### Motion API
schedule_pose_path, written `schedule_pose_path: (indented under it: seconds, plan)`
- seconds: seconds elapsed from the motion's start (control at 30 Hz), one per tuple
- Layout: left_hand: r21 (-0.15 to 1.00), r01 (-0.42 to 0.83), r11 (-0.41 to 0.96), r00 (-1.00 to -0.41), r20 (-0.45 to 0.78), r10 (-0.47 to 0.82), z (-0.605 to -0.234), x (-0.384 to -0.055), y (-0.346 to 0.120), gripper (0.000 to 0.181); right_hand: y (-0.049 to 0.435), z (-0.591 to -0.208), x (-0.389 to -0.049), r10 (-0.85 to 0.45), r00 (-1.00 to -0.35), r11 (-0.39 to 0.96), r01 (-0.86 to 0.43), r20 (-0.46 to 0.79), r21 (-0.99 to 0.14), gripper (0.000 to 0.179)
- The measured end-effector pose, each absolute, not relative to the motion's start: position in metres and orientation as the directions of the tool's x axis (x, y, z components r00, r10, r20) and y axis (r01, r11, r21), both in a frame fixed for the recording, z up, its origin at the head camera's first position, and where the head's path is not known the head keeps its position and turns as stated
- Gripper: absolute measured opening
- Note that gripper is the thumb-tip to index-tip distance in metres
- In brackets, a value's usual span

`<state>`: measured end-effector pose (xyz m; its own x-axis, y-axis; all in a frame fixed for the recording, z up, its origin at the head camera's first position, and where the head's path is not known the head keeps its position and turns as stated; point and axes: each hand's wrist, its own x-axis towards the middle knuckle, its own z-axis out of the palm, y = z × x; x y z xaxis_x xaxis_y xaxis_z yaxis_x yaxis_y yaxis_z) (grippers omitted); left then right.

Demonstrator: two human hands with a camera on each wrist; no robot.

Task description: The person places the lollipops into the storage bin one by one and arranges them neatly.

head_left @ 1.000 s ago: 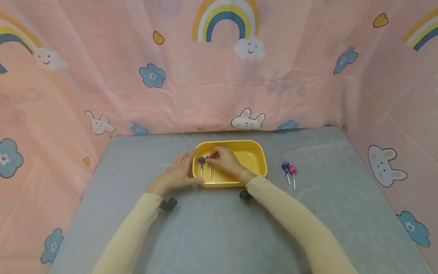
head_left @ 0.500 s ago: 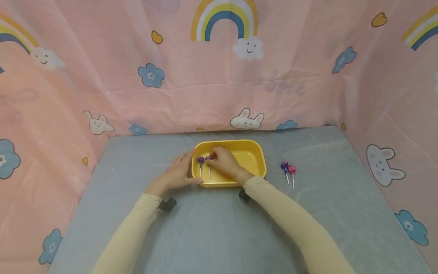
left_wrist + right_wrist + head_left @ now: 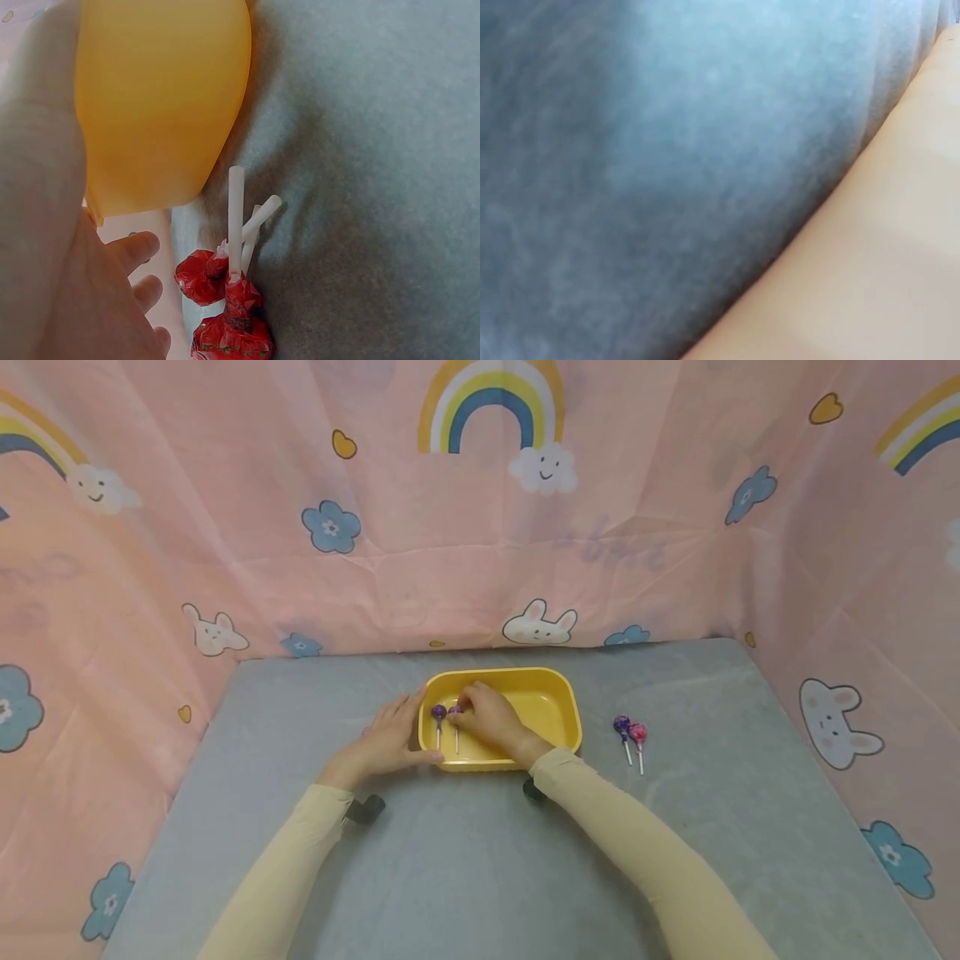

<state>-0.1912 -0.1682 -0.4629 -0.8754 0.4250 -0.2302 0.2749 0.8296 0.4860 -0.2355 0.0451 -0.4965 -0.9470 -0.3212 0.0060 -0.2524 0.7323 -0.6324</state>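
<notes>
and here's the right hand [image 3: 491,717], down inside the yellow tray [image 3: 543,714], its fingers curled and pinching the inner purple lollipop [image 3: 457,742] near the head, stick pointing to the near side. just left of it, the outer purple lollipop [image 3: 439,713] lies almost parallel. over at the tray's left end, the left hand [image 3: 386,737] is spread, fingers straightened along the wall, thumb at the near rim, gripping nothing.

what could spoil this? those heads sit so close that a small twist of the right hand might knock the outer one askew. a round head could also roll as the pinch loosens, swinging its stick out of line. and if the left hand pushes too hard, the tray might slide right on the desk [image 3: 450,868], towards the purple-and-pink pair [image 3: 632,732] waiting there.

now, the views! from the head there's only a pink scrap by the left hand; the left wrist camera reveals red-wrapped lollipops [image 3: 232,337] on the desk outside the tray, two heads and seemingly three sticks. the right wrist gives us blurred desk and a pale slab of arm [image 3: 855,262], so the pinch is judged from the head alone.
</notes>
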Motion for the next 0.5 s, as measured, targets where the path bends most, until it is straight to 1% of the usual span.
schedule_pose_path:
  seconds: [0.2,0.5]
  plan:
    - [0.49,0.279,0.826,-0.876,-0.223,0.428,-0.4654,-0.1912,-0.1677,0.117,0.0457,-0.4974,-0.2339,-0.318,-0.948,0.755,-0.235,-0.028,-0.612,0.027]
    - [0.487,0.271,0.831,-0.879,-0.228,0.42,-0.4655,-0.1911,-0.167,0.116,0.0443,-0.497,-0.2339,-0.313,-0.949,0.78,-0.239,-0.03,-0.579,0.03]
